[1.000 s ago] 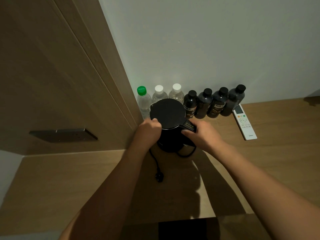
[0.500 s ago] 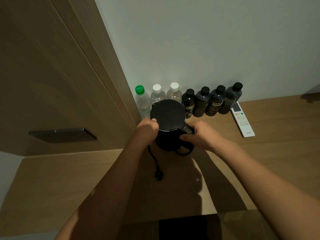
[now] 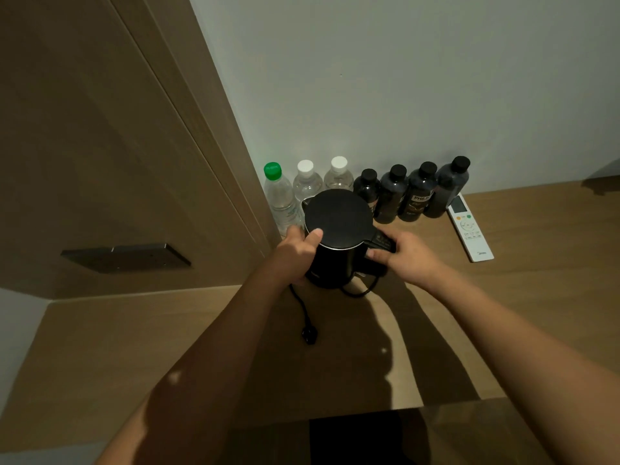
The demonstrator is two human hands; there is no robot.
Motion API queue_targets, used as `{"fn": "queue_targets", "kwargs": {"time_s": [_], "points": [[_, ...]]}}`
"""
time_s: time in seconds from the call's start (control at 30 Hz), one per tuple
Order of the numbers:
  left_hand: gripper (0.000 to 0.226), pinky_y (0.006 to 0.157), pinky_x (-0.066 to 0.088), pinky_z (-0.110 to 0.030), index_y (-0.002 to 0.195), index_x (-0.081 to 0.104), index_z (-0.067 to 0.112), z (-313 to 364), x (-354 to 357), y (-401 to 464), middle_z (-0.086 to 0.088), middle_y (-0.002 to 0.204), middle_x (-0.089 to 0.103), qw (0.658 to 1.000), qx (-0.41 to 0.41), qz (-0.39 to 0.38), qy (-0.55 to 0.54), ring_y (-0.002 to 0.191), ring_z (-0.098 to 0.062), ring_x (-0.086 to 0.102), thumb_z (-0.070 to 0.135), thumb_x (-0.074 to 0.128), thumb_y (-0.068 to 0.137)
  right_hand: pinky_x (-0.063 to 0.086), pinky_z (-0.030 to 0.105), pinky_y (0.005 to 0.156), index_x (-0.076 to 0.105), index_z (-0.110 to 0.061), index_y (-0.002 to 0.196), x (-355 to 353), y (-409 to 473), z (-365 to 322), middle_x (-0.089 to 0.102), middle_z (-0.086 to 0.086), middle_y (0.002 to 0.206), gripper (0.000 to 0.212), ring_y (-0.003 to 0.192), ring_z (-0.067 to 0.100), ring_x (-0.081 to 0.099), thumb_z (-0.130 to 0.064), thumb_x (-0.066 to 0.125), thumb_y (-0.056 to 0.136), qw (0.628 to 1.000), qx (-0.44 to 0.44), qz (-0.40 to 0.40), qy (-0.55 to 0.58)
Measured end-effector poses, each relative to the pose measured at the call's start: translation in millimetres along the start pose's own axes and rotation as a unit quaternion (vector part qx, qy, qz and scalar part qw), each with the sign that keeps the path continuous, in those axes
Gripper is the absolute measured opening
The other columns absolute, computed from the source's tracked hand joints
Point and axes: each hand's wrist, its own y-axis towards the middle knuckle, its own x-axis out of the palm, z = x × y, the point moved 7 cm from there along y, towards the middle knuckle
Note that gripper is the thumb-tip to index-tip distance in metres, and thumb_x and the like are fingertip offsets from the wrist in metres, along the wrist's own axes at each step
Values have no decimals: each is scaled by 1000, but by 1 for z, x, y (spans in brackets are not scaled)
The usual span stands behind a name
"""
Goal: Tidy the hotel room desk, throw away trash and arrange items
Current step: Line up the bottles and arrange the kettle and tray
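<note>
I see the black kettle point(image 3: 337, 236) standing upright on the bench point(image 3: 503, 313) at the frame's centre, long axis vertical, spout toward the upper left, handle toward the right. My left hand point(image 3: 295, 253) grasps its body, thumb over the lid rim; my right hand point(image 3: 407, 255) grips the handle. Its cord point(image 3: 302, 307) trails toward the lower frame, ending in a plug point(image 3: 309, 336). Behind it, bottles point(image 3: 391, 194) line the wall; a white remote point(image 3: 469, 228) lies at right.
</note>
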Motion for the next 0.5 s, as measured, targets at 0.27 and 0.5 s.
{"fn": "queue_targets", "kwargs": {"time_s": [0.27, 0.5], "points": [[95, 119, 25, -55, 153, 41, 27, -61, 43, 31, -8, 158, 42, 950, -64, -100, -289, 142, -29, 43, 90, 37, 82, 44, 25, 78, 62, -22, 120, -7, 10, -3, 65, -10, 101, 26, 100, 11, 61, -22, 65, 94, 999, -42, 12, 5], [71, 117, 37, -51, 145, 51, 41, -45, 65, 38, 1, 141, 61, 912, -25, -178, -368, 130, -22, 57, 82, 40, 89, 37, 16, 63, 61, -21, 126, -9, 0, -3, 61, -12, 90, 32, 82, -1, 55, -25, 64, 95, 993, -64, 56, -79]]}}
